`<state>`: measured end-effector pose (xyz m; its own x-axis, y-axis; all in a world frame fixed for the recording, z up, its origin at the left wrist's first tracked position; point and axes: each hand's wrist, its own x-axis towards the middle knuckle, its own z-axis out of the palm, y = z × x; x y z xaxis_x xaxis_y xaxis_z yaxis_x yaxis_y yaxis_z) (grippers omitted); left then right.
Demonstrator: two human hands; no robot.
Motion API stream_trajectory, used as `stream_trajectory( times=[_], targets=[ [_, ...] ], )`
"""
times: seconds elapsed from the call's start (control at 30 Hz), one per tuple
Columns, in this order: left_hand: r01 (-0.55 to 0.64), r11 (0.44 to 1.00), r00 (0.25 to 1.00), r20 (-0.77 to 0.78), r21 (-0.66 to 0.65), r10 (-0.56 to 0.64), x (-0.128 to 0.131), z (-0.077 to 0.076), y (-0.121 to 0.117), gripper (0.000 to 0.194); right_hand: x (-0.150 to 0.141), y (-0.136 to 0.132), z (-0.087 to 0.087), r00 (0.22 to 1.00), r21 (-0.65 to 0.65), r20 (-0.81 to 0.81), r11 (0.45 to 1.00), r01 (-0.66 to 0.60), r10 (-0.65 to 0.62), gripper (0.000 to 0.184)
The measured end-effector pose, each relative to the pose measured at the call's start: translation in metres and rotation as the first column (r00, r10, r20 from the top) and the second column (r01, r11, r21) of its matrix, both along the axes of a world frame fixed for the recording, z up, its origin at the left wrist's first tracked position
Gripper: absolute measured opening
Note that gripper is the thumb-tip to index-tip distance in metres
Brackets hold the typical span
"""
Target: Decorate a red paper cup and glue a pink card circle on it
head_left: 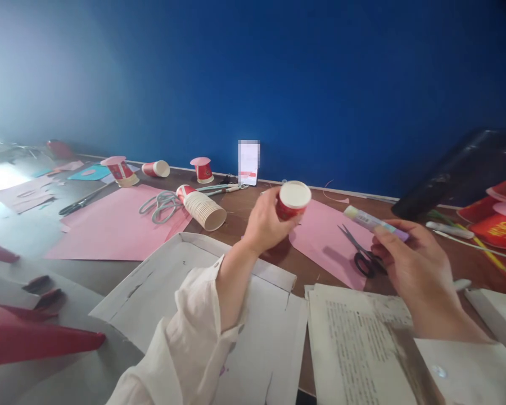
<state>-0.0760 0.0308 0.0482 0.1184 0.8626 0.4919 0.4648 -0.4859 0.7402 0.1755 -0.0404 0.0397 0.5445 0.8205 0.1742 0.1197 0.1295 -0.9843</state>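
Note:
My left hand is raised above the table, fingers wrapped round a small red paper cup whose white bottom faces the camera. My right hand grips a glue stick with a pale body and a purple end, its tip pointing left toward the cup. The two are a short gap apart. Black-handled scissors lie on a pink paper sheet just below the glue stick.
A stack of paper cups lies on its side on a large pink sheet. More cups stand at the back by the blue wall. White paper sheets lie near me; red cups sit far right.

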Motion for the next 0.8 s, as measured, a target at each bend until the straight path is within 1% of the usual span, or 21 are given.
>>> stream_trajectory(
  times=[0.03,0.07,0.1,0.13,0.2,0.27,0.3,0.43,0.5,0.6,0.67,0.7,0.8],
  targets=[
    [0.150,0.986,0.989,0.001,-0.074,-0.150,0.003,0.003,-0.006,0.063,-0.002,0.000,0.003,0.989,0.080,-0.142,0.997,-0.019,0.031,0.039],
    [0.269,0.951,0.963,0.010,-0.152,-0.270,0.006,0.004,-0.012,0.064,-0.004,0.000,0.005,0.970,0.139,-0.233,0.989,-0.045,0.077,0.036],
    [0.352,0.911,0.934,0.022,-0.216,-0.356,0.008,0.005,-0.015,0.065,-0.005,-0.001,0.008,0.951,0.187,-0.286,0.980,-0.063,0.116,0.032],
    [0.409,0.872,0.909,0.036,-0.269,-0.415,0.010,0.006,-0.018,0.066,-0.006,-0.001,0.010,0.936,0.217,-0.314,0.972,-0.092,0.159,0.028],
    [0.473,0.813,0.872,0.047,-0.340,-0.488,0.012,0.006,-0.020,0.068,-0.007,-0.003,0.013,0.927,0.223,-0.325,0.968,-0.120,0.189,0.022],
    [0.495,0.784,0.850,0.021,-0.376,-0.526,0.014,0.005,-0.021,0.068,-0.007,-0.006,0.016,0.934,0.203,-0.306,0.971,-0.124,0.183,0.017],
    [0.491,0.782,0.844,-0.011,-0.385,-0.536,0.014,0.004,-0.021,0.068,-0.008,-0.008,0.016,0.940,0.200,-0.292,0.972,-0.121,0.177,0.016],
    [0.456,0.802,0.821,-0.165,-0.386,-0.547,0.015,0.001,-0.020,0.069,-0.012,-0.013,0.018,0.955,0.235,-0.222,0.961,-0.144,0.197,0.015],
    [0.471,0.797,0.807,-0.180,-0.378,-0.563,0.015,-0.001,-0.019,0.075,-0.014,-0.014,0.016,0.960,0.236,-0.177,0.956,-0.173,0.217,0.018],
    [0.487,0.788,0.803,-0.161,-0.378,-0.573,0.016,-0.001,-0.019,0.092,-0.016,-0.014,0.009,0.960,0.220,-0.125,0.951,-0.218,0.249,0.025],
    [0.490,0.783,0.804,-0.149,-0.383,-0.575,0.017,0.001,-0.020,0.096,-0.016,-0.014,0.005,0.963,0.197,-0.094,0.952,-0.233,0.254,0.030],
    [0.496,0.778,0.800,-0.145,-0.386,-0.582,0.017,0.002,-0.020,0.093,-0.016,-0.013,0.003,0.964,0.181,-0.076,0.954,-0.238,0.255,0.032],
    [0.514,0.767,0.786,-0.147,-0.385,-0.600,0.019,0.005,-0.021,0.071,-0.016,-0.013,0.000,0.964,0.131,-0.036,0.957,-0.258,0.265,0.033]
  ],
)
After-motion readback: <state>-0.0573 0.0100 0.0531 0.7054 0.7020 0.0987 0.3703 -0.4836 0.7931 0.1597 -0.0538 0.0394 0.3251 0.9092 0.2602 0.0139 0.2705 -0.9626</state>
